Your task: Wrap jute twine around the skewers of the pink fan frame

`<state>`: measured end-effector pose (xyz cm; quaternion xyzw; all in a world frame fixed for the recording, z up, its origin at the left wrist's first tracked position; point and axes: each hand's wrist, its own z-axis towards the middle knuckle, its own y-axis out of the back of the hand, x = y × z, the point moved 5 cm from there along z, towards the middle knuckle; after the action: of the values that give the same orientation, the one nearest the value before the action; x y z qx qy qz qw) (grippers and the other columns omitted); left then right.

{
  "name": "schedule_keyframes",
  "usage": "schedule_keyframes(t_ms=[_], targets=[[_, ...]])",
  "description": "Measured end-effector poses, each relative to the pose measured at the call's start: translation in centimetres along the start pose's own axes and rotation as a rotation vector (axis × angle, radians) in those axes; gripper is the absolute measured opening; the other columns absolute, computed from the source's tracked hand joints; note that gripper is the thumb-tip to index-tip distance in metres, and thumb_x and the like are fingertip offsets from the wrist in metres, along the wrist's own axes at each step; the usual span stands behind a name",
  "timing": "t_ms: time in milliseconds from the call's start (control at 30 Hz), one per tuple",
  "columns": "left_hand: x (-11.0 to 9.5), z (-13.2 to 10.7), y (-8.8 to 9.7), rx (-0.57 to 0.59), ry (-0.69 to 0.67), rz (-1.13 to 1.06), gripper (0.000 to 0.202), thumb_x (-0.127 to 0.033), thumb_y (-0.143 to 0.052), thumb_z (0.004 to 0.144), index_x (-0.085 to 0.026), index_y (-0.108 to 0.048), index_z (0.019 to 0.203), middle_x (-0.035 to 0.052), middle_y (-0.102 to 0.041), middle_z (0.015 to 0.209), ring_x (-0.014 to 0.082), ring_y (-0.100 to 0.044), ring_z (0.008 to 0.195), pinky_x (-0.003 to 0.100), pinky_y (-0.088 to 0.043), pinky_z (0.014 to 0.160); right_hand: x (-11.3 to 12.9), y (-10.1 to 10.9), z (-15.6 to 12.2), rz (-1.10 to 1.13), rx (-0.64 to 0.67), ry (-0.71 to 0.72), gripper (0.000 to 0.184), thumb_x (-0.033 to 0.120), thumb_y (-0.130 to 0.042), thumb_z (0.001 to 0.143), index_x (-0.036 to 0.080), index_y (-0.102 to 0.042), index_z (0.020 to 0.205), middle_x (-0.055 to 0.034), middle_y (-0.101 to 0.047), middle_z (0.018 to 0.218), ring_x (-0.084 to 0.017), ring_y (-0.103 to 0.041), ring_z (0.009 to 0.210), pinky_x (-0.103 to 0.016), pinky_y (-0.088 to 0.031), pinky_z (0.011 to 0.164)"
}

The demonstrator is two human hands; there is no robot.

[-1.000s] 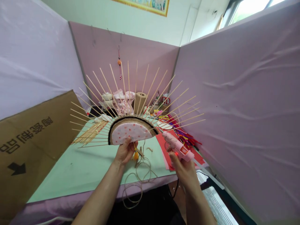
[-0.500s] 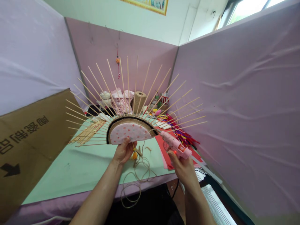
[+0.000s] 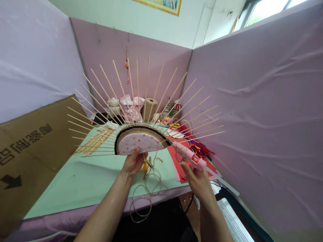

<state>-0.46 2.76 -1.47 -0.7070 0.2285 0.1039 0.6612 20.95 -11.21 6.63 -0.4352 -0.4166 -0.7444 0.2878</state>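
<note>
My left hand [image 3: 134,162] grips the lower edge of a half-round fan [image 3: 140,143], thumb on its pink dotted cloth face. A black and brown band borders the curve, and thin wooden sticks [image 3: 101,92] radiate from it. My right hand [image 3: 195,174] is wrapped round a pink hot glue gun [image 3: 188,154]. The gun's nozzle is at the right end of the black band; whether it touches cannot be made out. A yellow tassel [image 3: 145,166] hangs beneath the left hand, beside loops of loose twine [image 3: 151,193] that trail over the table edge.
On the green table [image 3: 83,181] lie a bundle of sticks [image 3: 97,141], red sheets [image 3: 178,161] and colourful pipe cleaners [image 3: 199,146]. A twine spool [image 3: 150,107] and pink cloth [image 3: 131,109] stand at the back. A cardboard box [image 3: 37,148] leans at left; pink partitions [image 3: 252,111] surround the table.
The fan has tilted slightly, so its stick tips spread a little wider in view. Both hands keep their holds, and the glue gun stays at the band's right end.
</note>
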Motion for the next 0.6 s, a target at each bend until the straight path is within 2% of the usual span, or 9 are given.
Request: schedule_keyframes(t_ms=[167, 333, 433, 600], targets=[[0.0, -0.07, -0.12, 0.014, -0.002, 0.005, 0.02, -0.005, -0.08, 0.064, -0.017, -0.066, 0.072, -0.0005, -0.073, 0.074, 0.013, -0.069, 0.066, 0.02, -0.057, 0.059, -0.27, 0.0, -0.05, -0.027, 0.027, -0.006, 0.044, 0.057, -0.056, 0.078, 0.016, -0.066, 0.089, -0.0042, -0.063, 0.07, -0.02, -0.057, 0.064, -0.03, -0.044, 0.059], [-0.04, -0.11, -0.17, 0.02, 0.0, 0.012, 0.019, -0.006, -0.08, 0.064, -0.017, -0.066, 0.07, -0.0005, -0.073, 0.072, 0.0132, -0.069, 0.065, 0.021, -0.058, 0.059, -0.3, 0.09, -0.01, -0.013, 0.013, 0.014, 0.042, 0.057, -0.057, 0.078, 0.016, -0.066, 0.085, -0.0026, -0.061, 0.063, -0.019, -0.055, 0.059, -0.028, -0.042, 0.055], [-0.05, -0.17, -0.25, 0.019, 0.001, 0.011, 0.021, -0.005, -0.081, 0.062, -0.017, -0.066, 0.071, -0.0003, -0.073, 0.073, 0.0135, -0.069, 0.066, 0.021, -0.058, 0.059, -0.23, 0.12, 0.02, -0.004, 0.011, 0.021, 0.041, 0.057, -0.058, 0.078, 0.016, -0.065, 0.082, -0.0033, -0.062, 0.065, -0.019, -0.056, 0.06, -0.029, -0.044, 0.057], [0.0, -0.16, -0.22, 0.023, 0.001, 0.017, 0.021, -0.006, -0.082, 0.061, -0.017, -0.067, 0.07, -0.0003, -0.073, 0.073, 0.013, -0.068, 0.066, 0.02, -0.058, 0.06, -0.56, 0.11, 0.02, -0.032, 0.017, -0.013, 0.045, 0.06, -0.056, 0.076, 0.016, -0.065, 0.082, -0.0035, -0.06, 0.063, -0.02, -0.056, 0.059, -0.029, -0.042, 0.054]])
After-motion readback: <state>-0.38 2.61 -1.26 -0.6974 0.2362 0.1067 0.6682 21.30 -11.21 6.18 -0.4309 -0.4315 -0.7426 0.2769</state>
